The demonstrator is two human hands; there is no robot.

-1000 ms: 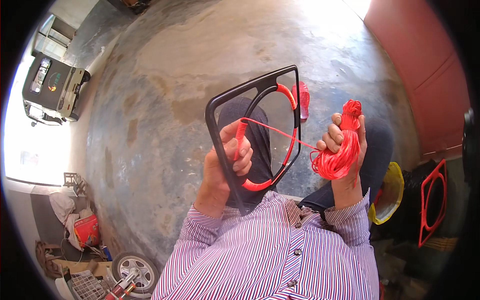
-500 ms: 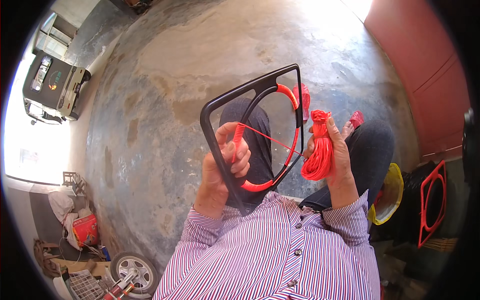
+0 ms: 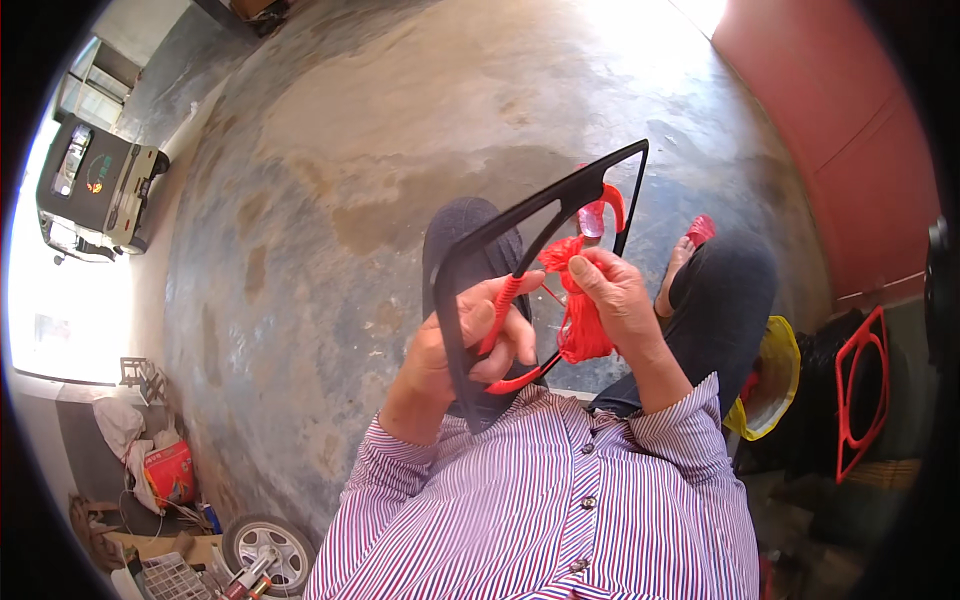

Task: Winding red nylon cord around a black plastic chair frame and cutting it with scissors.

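A black frame [image 3: 575, 195] with a rounded inner ring is held tilted over my lap. Red cord is wound in tight coils [image 3: 505, 308] around part of that ring. My left hand [image 3: 455, 340] is closed around the wrapped side, its index finger stretched toward the cord. In my right hand [image 3: 622, 300], a tied bundle of red cord [image 3: 585, 330] is pinched between thumb and fingers, inside the ring's opening. A short strand runs between the bundle and the wrapped part. My right fingertips are partly hidden behind the bundle.
Right of my knee stand a yellow-rimmed bag [image 3: 785, 375] and a red frame [image 3: 862, 395]. At lower left lie a wheel [image 3: 268, 552], a red package [image 3: 170, 472] and a white crate [image 3: 178, 578]. A three-wheeled vehicle [image 3: 100, 185] is parked beyond, and a red door [image 3: 830, 130] stands at right.
My right hand has moved left with the cord bundle, bringing it into the ring beside my left hand. The strand between them has shortened, and the frame has turned and shifted right.
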